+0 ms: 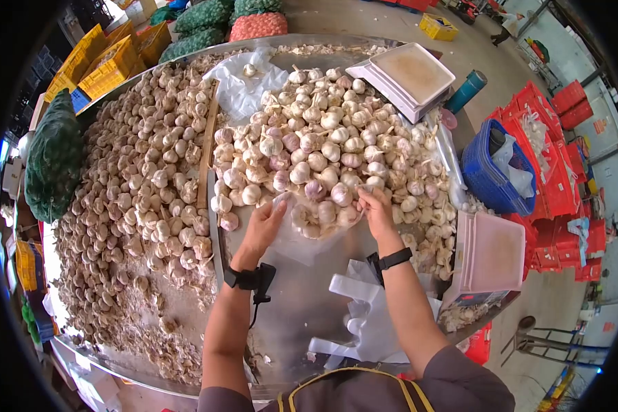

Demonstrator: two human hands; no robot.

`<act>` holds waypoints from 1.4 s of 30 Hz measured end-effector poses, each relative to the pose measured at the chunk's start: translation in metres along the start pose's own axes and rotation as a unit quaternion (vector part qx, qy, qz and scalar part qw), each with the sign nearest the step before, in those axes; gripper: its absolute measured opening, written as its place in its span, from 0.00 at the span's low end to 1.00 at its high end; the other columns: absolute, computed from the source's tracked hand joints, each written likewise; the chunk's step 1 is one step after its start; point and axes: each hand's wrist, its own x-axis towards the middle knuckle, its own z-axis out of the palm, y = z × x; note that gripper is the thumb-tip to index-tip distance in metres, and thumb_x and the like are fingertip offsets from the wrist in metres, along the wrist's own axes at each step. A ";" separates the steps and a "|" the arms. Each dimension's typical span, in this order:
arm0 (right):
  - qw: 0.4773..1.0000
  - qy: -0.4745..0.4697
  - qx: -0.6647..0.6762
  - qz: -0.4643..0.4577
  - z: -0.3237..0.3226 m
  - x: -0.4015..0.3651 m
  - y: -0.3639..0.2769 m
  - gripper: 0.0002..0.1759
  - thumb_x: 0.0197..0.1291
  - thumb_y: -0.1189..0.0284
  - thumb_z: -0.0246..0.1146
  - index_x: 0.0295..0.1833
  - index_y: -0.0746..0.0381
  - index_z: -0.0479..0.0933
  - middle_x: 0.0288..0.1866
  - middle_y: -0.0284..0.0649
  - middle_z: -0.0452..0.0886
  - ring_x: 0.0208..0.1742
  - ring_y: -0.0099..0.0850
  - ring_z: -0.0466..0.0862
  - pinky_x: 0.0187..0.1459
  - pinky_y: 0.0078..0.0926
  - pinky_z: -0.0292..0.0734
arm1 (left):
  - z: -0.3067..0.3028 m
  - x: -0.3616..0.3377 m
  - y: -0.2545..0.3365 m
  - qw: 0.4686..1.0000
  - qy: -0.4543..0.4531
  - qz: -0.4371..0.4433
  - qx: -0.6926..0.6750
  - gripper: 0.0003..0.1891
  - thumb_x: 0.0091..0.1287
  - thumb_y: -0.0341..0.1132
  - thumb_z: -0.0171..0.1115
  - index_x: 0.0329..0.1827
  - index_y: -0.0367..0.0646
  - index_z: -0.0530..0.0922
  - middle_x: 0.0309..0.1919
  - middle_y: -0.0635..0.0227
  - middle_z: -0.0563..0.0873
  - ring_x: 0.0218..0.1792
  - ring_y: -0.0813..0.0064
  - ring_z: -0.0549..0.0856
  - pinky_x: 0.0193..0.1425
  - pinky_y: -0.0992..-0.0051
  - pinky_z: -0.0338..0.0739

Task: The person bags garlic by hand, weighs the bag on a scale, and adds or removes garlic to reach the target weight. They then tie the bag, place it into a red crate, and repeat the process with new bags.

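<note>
Between my hands a clear plastic bag (312,244) lies on the metal table, its mouth towards the garlic heap, with several garlic bulbs (327,211) in or at its opening. My left hand (262,228) is closed on the bag's left edge, near the fingertips. On the opposite edge, my right hand (378,211) pinches the plastic between thumb and fingers. Just beyond both hands rises a heap of whitish and purple-tinged garlic bulbs (316,144). Where the bag's film ends under the bulbs is hard to make out.
A wooden divider (209,151) separates a second garlic heap (137,158) on the left. Scales stand at the far right (412,72) and near right (491,250). White plastic bags (364,312) lie by my right forearm. A blue basket (499,168) stands beyond the table's right edge.
</note>
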 end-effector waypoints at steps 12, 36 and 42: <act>0.994 -0.051 -0.017 -0.097 -0.036 -0.136 -0.055 0.09 0.64 0.72 0.57 0.43 0.66 0.78 0.18 0.28 0.68 0.21 0.17 0.68 0.42 0.23 0.76 | -0.025 -0.124 -0.019 0.981 0.136 0.054 0.129 0.11 0.70 0.35 0.60 0.44 0.34 0.81 0.19 0.73 0.70 0.24 0.87 0.65 0.24 0.79 0.61; 0.976 -0.109 -0.048 0.181 -0.031 -0.272 -0.060 0.10 0.63 0.71 0.59 0.47 0.64 0.73 0.19 0.28 0.68 0.20 0.20 0.70 0.45 0.32 0.77 | 0.018 0.014 -0.058 0.836 0.123 0.180 0.504 0.31 0.62 0.35 0.59 0.71 0.62 0.63 0.47 0.60 0.78 0.46 0.56 0.81 0.42 0.59 0.80; 0.979 -0.103 0.013 0.176 -0.048 -0.274 -0.054 0.10 0.65 0.70 0.57 0.48 0.63 0.73 0.18 0.27 0.67 0.20 0.20 0.69 0.45 0.31 0.76 | 0.010 -0.022 -0.056 0.907 0.113 0.177 0.365 0.24 0.62 0.35 0.61 0.63 0.52 0.70 0.36 0.60 0.84 0.35 0.61 0.85 0.38 0.64 0.80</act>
